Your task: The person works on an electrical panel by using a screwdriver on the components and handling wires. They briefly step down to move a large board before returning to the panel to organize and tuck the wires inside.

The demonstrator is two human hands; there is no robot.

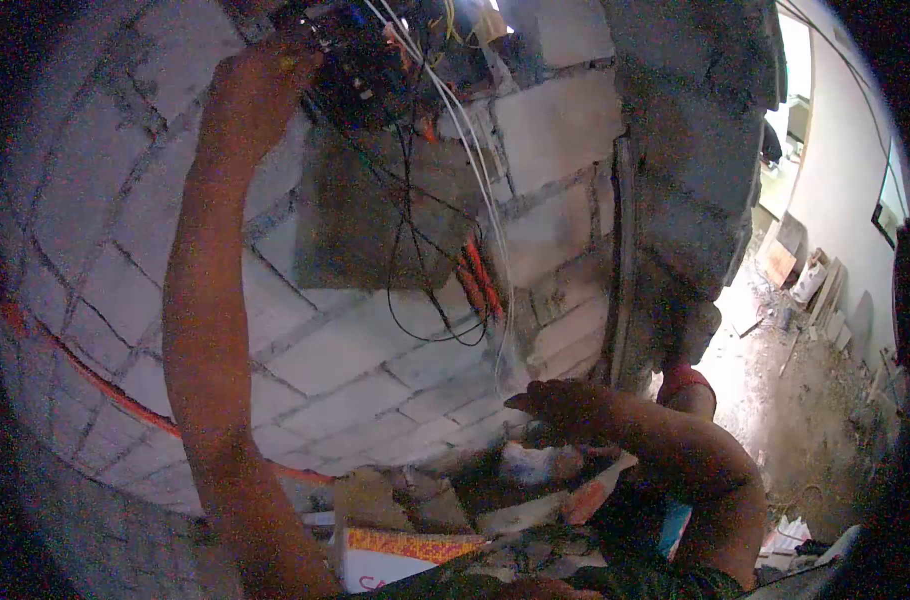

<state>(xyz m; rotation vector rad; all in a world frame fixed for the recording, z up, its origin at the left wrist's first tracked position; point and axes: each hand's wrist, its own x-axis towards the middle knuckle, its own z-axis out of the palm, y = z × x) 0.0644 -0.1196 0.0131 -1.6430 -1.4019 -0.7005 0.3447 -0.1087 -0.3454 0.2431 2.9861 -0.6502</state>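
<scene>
My left hand (270,75) is raised to the left side of a dark wall opening (375,60) full of wires. Its fingers look curled in, but what they hold is lost in the dark. White wires (465,130) run from the opening down the wall, their lower end passing close to my right hand (570,410). That hand is held low, fingers stretched out, with no object visible in it. Thin black wires (407,215) dangle in a loop below the opening, beside short orange-red conduit pieces (480,280).
The wall is of pale blocks (315,400) with a grey patch (350,220). An orange tube (115,390) runs along its lower left. Below lie rubble and a printed box (410,550). At right, a wall edge (690,150) borders a lit passage with scrap boards (825,300).
</scene>
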